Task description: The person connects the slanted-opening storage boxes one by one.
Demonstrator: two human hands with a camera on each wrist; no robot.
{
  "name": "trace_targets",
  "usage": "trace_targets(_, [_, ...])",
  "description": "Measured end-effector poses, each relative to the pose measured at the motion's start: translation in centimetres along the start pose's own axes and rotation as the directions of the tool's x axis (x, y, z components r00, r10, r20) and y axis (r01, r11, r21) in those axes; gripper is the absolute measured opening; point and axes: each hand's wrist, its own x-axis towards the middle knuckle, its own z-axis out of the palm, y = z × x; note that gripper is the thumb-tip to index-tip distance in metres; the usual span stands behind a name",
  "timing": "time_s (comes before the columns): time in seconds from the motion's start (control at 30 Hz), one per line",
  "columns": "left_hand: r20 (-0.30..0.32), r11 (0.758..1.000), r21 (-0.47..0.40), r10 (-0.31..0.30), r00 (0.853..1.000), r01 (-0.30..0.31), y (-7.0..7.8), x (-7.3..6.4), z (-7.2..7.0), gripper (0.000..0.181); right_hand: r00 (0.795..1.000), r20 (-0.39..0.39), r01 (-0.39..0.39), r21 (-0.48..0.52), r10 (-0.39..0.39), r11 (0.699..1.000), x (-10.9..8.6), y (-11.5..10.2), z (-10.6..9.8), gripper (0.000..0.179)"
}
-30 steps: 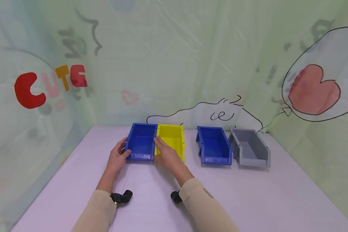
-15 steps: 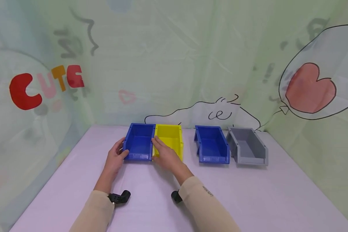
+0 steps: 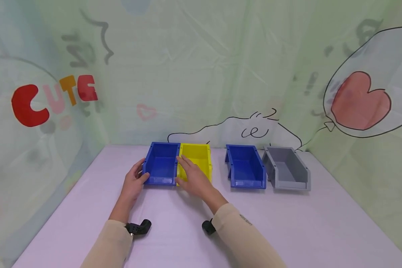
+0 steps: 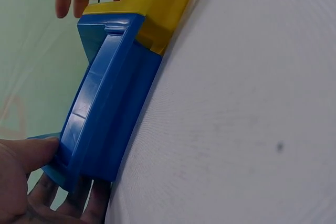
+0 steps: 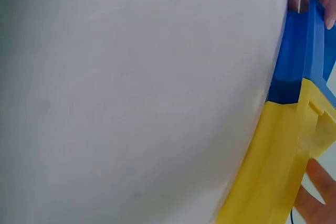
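One blue bin (image 3: 160, 169) and one yellow bin (image 3: 201, 153), both smooth moulded plastic with open tops and low, cut-down fronts, stand wall to wall on the pale lilac bench (image 3: 174, 230). The left hand (image 3: 133, 180) grips the blue one's outer side, thumb at its front corner. The right hand (image 3: 195, 179), fingers extended and slightly spread, reaches over the yellow one, fingertips by the adjoining walls; whether they touch, I cannot tell.

Only the head view shows the second blue bin (image 3: 243, 167) and the grey bin (image 3: 289, 171), close together farther right, and the creased, thin curtain (image 3: 201, 74) printed with letters and a balloon. The left wrist view adds fingers curled behind the blue side and a shiny, ribbed front lip. The right wrist view shows the yellow front's broad, plain face below its rim.
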Motion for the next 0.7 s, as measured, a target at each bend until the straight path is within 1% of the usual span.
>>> trace_targets(0.13, [-0.003, 1.0, -0.005, 0.007, 1.0, -0.007, 0.0, 0.0, 0.0, 0.063, 0.994, -0.108, 0.019, 0.092, -0.009, 0.996, -0.3, 0.1, -0.5, 0.075])
trace_targets(0.23, [0.006, 1.0, -0.018, 0.012, 1.0, -0.012, 0.0, 0.0, 0.0, 0.063, 0.988, -0.152, 0.023, 0.134, -0.002, 0.991, -0.5, 0.0, -0.9, 0.072])
trace_targets(0.3, [0.008, 1.0, -0.018, 0.008, 1.0, -0.008, 0.0, -0.1, 0.0, 0.063, 0.987, -0.159, 0.027, 0.159, -0.001, 0.987, -0.6, -0.1, -1.2, 0.073])
trace_targets(0.4, [0.004, 1.0, -0.018, 0.005, 1.0, -0.005, 0.0, -0.1, -0.1, 0.063, 0.989, -0.147, 0.036, 0.19, -0.008, 0.981, -0.8, -0.3, -1.7, 0.075])
trace_targets(0.5, [0.001, 1.0, -0.023, 0.007, 1.0, -0.007, 0.0, 0.0, -0.1, 0.063, 0.99, -0.137, 0.043, 0.192, -0.016, 0.98, -1.0, -0.4, -2.3, 0.077])
trace_targets(0.57, [0.002, 1.0, -0.028, 0.008, 1.0, -0.008, 0.0, 0.1, 0.0, 0.063, 0.989, -0.148, 0.052, 0.193, -0.023, 0.98, -1.2, -0.4, -2.7, 0.076])
trace_targets(0.7, [0.004, 1.0, -0.029, 0.004, 1.0, -0.004, -0.1, 0.0, 0.0, 0.063, 0.977, -0.213, 0.075, 0.188, -0.034, 0.979, -1.5, 0.1, -3.4, 0.068])
